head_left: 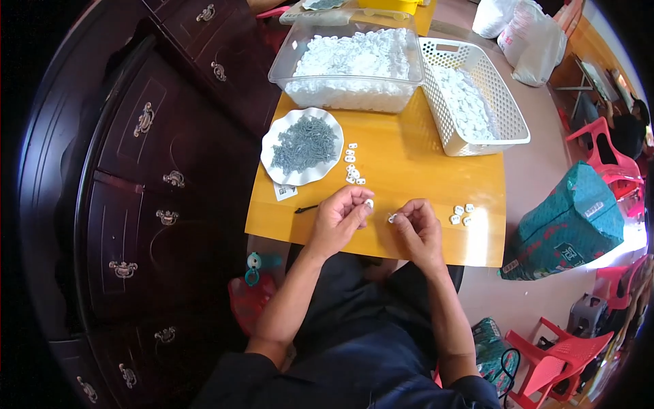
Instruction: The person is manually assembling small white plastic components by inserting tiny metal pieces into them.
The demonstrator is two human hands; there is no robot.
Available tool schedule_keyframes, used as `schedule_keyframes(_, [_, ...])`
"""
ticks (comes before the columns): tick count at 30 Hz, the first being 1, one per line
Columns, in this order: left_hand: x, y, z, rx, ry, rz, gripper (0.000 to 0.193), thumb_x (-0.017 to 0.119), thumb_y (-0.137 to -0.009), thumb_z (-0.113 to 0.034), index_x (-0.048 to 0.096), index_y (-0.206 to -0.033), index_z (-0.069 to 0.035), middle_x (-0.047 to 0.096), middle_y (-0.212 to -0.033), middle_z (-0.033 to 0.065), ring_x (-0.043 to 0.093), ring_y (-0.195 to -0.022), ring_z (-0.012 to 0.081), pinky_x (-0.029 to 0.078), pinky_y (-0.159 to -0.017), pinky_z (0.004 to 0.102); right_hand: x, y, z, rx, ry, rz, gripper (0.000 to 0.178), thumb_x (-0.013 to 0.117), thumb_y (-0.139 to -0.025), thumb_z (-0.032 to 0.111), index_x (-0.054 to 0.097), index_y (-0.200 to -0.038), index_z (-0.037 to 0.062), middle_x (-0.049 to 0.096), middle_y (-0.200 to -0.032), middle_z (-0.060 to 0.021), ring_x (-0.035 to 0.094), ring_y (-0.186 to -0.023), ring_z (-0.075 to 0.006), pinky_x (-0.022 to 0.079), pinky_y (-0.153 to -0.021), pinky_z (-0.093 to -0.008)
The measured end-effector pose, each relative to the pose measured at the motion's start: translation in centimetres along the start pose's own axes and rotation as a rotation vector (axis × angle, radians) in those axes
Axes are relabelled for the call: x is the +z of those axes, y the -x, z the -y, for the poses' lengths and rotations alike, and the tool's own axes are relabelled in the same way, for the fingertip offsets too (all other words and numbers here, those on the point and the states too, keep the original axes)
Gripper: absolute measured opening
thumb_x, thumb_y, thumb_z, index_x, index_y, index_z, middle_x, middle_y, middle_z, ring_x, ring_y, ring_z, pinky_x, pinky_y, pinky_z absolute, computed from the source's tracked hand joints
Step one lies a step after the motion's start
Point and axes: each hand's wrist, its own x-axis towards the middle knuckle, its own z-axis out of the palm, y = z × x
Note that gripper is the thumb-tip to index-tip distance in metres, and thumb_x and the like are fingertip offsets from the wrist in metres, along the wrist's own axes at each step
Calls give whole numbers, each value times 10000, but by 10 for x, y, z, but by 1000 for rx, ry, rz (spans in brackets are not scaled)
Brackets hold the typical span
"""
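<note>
My left hand (338, 217) pinches a small white plastic piece (369, 203) between thumb and fingertips above the table's front part. To its right, my right hand (421, 233) is closed on another small white piece (392, 218), partly covered by the fingers. The two pieces are apart. Beyond my left hand lies a short line of loose white pieces (351, 155) with dark holes. A small group of similar white pieces (456, 219) rests right of my right hand. A wavy-rimmed white plate (270, 133) heaped with small grey metal parts (304, 144) stands at the left.
A clear plastic bin (349, 101) and a white perforated basket (509, 131), both full of white pieces, stand at the back of the wooden table (409, 163). A thin black tool (306, 208) lies near my left hand. Dark drawers (146, 177) flank the left; a teal sack (565, 225) stands right.
</note>
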Motion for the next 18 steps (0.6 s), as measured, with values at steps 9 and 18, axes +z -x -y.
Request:
schedule_keyframes(9, [-1, 5, 2, -45, -50, 103, 225, 638, -973, 20, 668, -1196, 26, 681, -920, -5, 607, -747, 27, 523, -669, 198, 0, 6, 9, 32, 61, 29, 119, 668, -976, 29, 558, -1021, 35, 618, -799, 15, 541, -702, -25, 435, -610, -201])
schedule_keyframes(18, [-2, 6, 7, -9, -177, 205, 279, 655, -974, 5, 662, -1253, 22, 689, -976, 5, 629, -814, 35, 535, -707, 207, -3, 7, 10, 33, 83, 44, 138, 680, -963, 30, 553, -1016, 39, 600, -781, 25, 514, -665, -21, 411, -582, -198])
